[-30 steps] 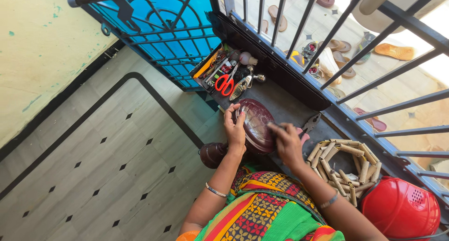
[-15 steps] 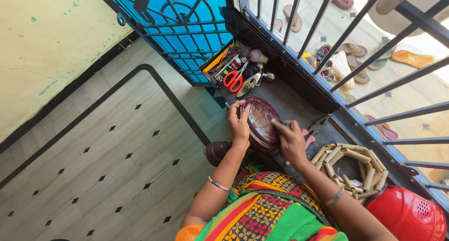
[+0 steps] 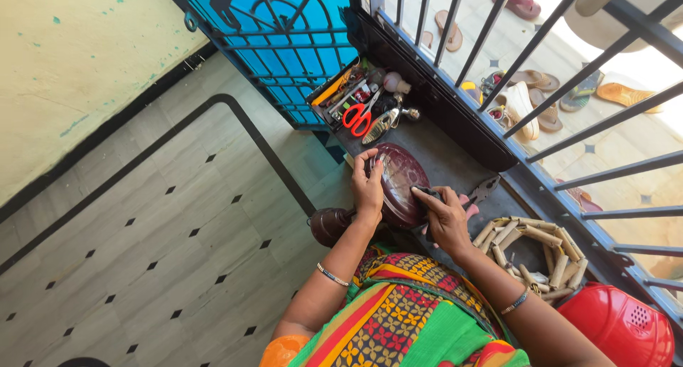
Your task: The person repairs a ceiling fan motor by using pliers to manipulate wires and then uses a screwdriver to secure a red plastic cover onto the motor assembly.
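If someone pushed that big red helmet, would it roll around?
The red helmet would probably rock or roll, since its top looks round and smooth. It looks like hard plastic, so likely stiff, not floppy. The woven basket beside it might stop it.

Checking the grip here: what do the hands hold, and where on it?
The left hand grips the dark red dish by its left rim; the right hand presses a dark cloth on its lower edge.

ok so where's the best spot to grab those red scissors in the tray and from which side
Probably by the red handle loops of the red scissors. They lie flat on top of the tools in the black tray, loops toward the person and blades pointing back toward the blue gate. Coming from above on the near side, by the dark red bowl, keeps fingers off the blades and clear of the clutter.
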